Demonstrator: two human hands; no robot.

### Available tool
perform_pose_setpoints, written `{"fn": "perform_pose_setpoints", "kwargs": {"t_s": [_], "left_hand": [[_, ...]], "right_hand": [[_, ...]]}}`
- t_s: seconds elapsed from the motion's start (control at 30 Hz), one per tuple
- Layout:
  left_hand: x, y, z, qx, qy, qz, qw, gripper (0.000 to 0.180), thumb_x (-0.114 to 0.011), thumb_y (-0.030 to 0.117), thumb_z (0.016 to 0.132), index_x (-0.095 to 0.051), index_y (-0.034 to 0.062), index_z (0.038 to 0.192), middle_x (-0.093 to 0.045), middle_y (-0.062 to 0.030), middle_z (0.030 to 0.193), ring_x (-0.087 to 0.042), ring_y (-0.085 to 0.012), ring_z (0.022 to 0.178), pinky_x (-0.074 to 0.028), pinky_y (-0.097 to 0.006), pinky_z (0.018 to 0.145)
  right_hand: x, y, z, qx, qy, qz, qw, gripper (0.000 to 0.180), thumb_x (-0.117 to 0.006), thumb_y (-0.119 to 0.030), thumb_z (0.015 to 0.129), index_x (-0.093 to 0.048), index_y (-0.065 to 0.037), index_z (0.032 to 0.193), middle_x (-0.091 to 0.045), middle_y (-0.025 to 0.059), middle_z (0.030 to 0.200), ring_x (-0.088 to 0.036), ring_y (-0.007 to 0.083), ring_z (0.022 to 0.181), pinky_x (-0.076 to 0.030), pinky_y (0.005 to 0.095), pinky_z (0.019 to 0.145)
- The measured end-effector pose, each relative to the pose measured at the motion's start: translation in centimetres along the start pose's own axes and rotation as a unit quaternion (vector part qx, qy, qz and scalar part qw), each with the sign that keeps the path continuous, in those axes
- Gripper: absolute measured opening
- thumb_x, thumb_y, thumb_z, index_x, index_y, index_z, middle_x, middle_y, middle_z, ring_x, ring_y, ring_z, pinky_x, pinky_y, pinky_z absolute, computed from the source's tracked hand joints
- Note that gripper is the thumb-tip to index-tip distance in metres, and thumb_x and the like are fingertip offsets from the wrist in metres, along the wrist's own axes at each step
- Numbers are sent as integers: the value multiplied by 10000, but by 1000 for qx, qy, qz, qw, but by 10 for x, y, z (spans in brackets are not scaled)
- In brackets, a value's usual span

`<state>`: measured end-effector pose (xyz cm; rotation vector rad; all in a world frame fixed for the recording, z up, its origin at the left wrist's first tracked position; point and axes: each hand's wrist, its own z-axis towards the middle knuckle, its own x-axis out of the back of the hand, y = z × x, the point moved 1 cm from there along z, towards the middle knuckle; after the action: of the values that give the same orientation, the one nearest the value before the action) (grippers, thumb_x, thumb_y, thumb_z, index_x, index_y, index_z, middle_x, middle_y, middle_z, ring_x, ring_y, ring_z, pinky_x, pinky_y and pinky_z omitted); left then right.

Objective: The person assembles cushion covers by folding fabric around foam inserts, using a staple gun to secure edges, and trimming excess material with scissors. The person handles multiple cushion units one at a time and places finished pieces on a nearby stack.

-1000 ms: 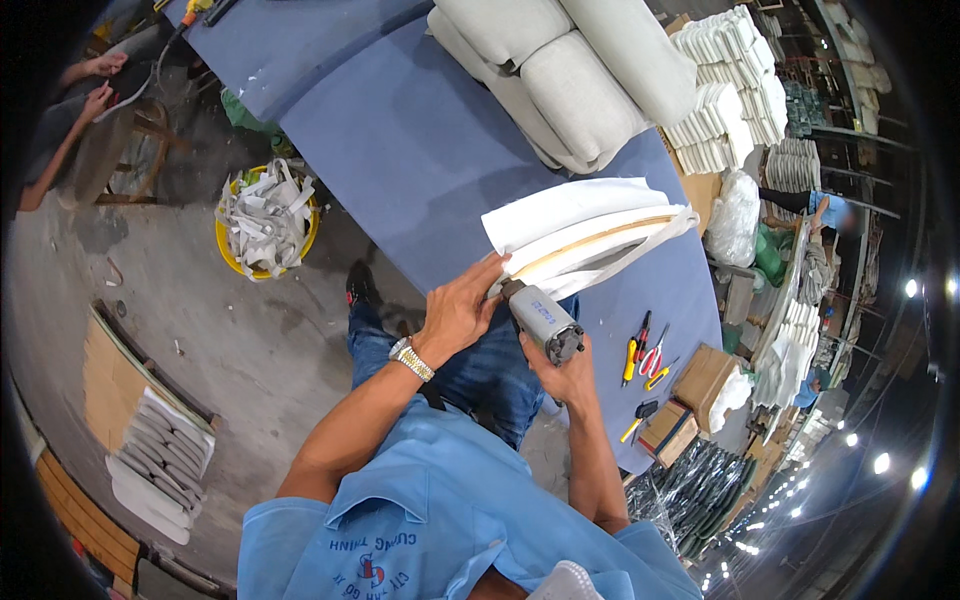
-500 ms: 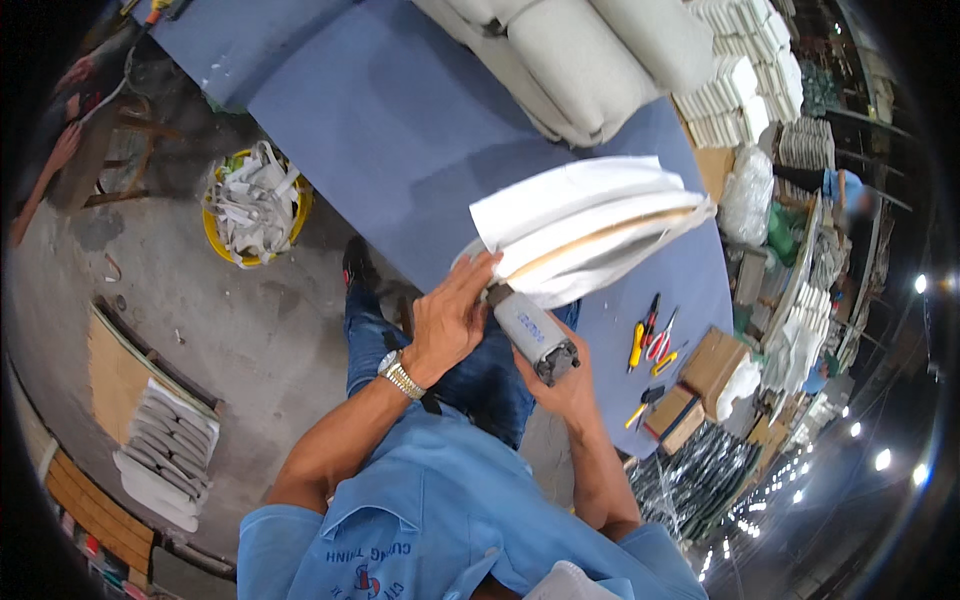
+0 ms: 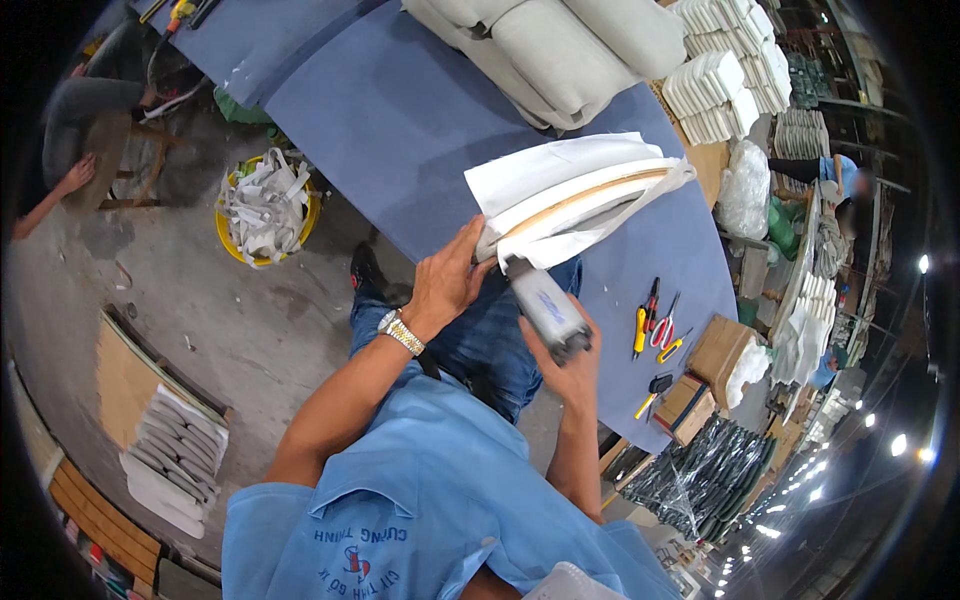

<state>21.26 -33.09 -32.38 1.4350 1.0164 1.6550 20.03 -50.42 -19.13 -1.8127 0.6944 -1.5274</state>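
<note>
Fabric, white and loose, wraps a curved wooden-edged panel that lies across the near edge of the blue bench, one end jutting over the edge toward the person. The left hand is clenched on that near end, fingers curled over the white cover where it folds round the panel's tip; a metal wristwatch sits on that wrist. The right hand is closed round the body of a grey handheld staple gun, whose nose presses up against the underside of the panel's near end, just beside the left hand's fingers. Farther along the bench to the right lie a few hand tools with red and yellow handles, and near them, at the bench's end, stand brown cardboard boxes. Large pale grey cushions rest at the far side of the bench, well apart from the panel. On the concrete floor to the left stands a yellow bin filled with white scraps.
</note>
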Motion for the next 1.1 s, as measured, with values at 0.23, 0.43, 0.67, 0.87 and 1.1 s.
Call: {"fn": "perform_pose_setpoints", "kwargs": {"t_s": [0.23,0.43,0.67,0.87,1.1], "left_hand": [[-2,4,-3,1,-15,35,999,644,-750,216,906,-483,17,1457,-652,-278,1278,-677,-438,1093,-587,-468,894],[1,12,4,-17,-112,38,993,716,-690,282,952,-365,58,1549,-613,-288,1344,-696,-466,1002,-604,-495,861],[15,18,4,-33,-147,52,987,775,-660,283,971,-261,134,1619,-519,-253,1486,-655,-454,1138,-588,-488,920],[-11,8,-4,-191,-195,67,960,812,-670,231,955,-238,182,1641,-432,-219,1558,-468,-384,1413,-509,-451,1066],[-29,10,-23,-135,-227,53,963,672,-700,213,848,-498,23,1460,-533,-242,1468,-552,-432,1297,-431,-472,1115]], "right_hand": [[80,93,-64,-268,176,122,939,415,-832,-154,881,-658,7,1222,-695,63,1015,-632,120,755,-515,270,569],[84,329,-39,-199,216,-152,944,366,-767,-146,877,-651,47,1166,-684,157,989,-667,249,854,-561,404,789],[31,168,38,-132,276,101,947,385,-620,-166,1035,-594,83,1328,-655,213,1266,-640,302,1163,-495,378,1026],[31,124,15,-45,363,109,924,340,-589,-133,1052,-602,88,1309,-643,198,1325,-618,262,1228,-476,359,1063],[14,76,1,-90,259,236,932,348,-604,-118,1027,-583,17,1347,-681,169,1227,-702,240,1054,-580,356,903]]}}
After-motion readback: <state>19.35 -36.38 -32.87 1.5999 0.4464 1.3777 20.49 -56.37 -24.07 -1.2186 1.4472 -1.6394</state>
